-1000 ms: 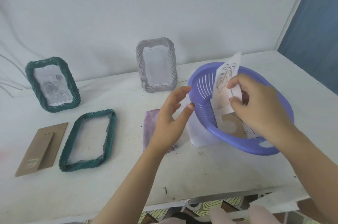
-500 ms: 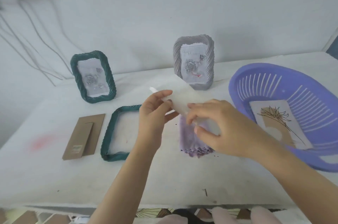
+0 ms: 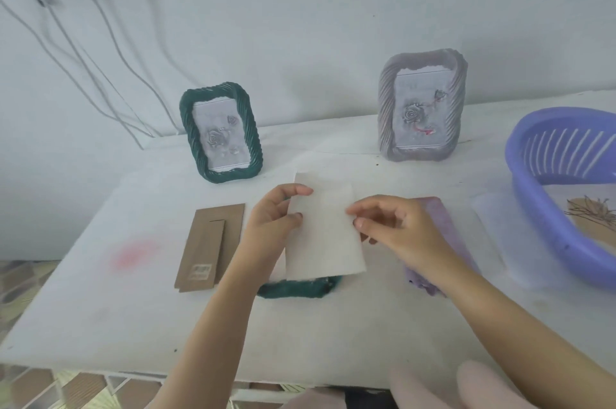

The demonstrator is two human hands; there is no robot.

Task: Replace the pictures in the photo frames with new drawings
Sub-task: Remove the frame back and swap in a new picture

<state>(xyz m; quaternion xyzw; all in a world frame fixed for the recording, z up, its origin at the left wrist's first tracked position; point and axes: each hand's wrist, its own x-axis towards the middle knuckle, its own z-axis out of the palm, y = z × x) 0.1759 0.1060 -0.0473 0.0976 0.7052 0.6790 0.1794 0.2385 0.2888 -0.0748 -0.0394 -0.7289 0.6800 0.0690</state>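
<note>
Paper sheet [image 3: 323, 232] upright, long axis vertical

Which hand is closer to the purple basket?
The right hand. It holds the right edge of the paper, with the basket further out on that same side. The left hand grips the paper's left edge, farther from the basket.

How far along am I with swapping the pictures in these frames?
Done: one green frame lies flat on the table, its cardboard backing off beside it. In hand: the left hand and right hand hold a sheet of paper above it. Left: the standing green frame and grey frame show rose pictures; another drawing waits in the basket.
</note>
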